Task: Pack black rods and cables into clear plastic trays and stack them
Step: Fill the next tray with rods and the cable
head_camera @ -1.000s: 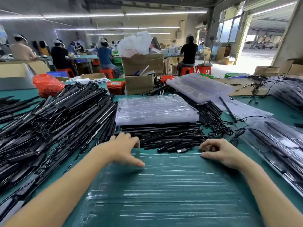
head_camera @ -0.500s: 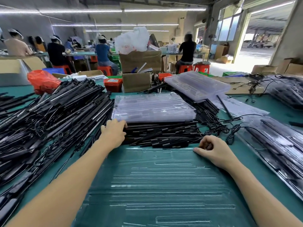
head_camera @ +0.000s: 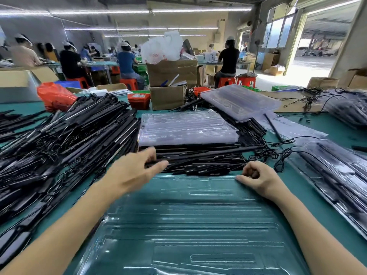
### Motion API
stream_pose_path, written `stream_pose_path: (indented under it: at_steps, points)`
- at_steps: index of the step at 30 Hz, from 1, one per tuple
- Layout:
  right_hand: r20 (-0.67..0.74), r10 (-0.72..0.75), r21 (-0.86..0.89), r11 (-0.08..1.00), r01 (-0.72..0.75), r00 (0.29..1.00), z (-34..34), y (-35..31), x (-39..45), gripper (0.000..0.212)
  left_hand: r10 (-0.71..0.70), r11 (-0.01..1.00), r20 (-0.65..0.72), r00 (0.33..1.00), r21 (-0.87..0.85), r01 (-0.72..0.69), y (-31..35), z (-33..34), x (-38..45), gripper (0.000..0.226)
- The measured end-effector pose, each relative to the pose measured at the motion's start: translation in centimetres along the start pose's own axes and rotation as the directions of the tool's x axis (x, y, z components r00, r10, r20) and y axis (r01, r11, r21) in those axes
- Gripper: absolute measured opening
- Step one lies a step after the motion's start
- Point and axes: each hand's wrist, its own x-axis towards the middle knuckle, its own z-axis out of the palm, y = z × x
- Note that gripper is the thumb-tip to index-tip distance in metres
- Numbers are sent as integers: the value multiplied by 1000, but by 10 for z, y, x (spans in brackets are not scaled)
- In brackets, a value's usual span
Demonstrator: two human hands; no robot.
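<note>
An empty clear plastic tray [head_camera: 198, 225] lies on the green table right in front of me. Just beyond its far edge is a low heap of black rods and cables [head_camera: 214, 161], with a stack of clear trays [head_camera: 188, 128] on top of it. My left hand [head_camera: 133, 171], blurred, pinches the near end of one long black rod [head_camera: 208, 153] that slants up to the right over the heap. My right hand [head_camera: 258, 177] rests on the tray's far right edge with its fingers curled and nothing visible in them.
A big pile of black rods and cables [head_camera: 59, 145] fills the left side. A filled tray [head_camera: 337, 175] lies at the right, another stack of clear trays [head_camera: 238, 102] behind. Cardboard boxes [head_camera: 168, 98] and a red bag [head_camera: 55, 96] stand at the back. People sit at far tables.
My left hand went forward from the tray's edge into the heap, took one rod and now draws it back. My right hand stayed at the tray's far edge.
</note>
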Motion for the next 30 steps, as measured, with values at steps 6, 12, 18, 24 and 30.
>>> stream_pose_path:
  at_steps: [6, 12, 18, 24, 30]
  points:
    - [3, -46, -47, 998, 46, 999, -3, 1, 0, 22, 191, 980, 139, 972, 29, -197, 13, 14, -54, 40]
    - [-12, -35, -50, 998, 34, 999, -2, -2, -2, 19, 258, 966, 233, 938, -71, -248, -4, 4, -78, 46]
    - [-1, -29, -56, 998, 29, 1000, -3, -4, -3, 19, 296, 952, 95, 950, -116, -285, -18, 7, -91, 50]
    - [-14, -26, -48, 999, 26, 1000, -2, -5, -4, 18, 327, 945, -4, 945, 36, -326, -22, 9, -102, 40]
    - [-11, -22, -56, 998, 22, 1000, -2, -5, -4, 18, 360, 933, 17, 933, -11, -360, -13, 9, -99, 25]
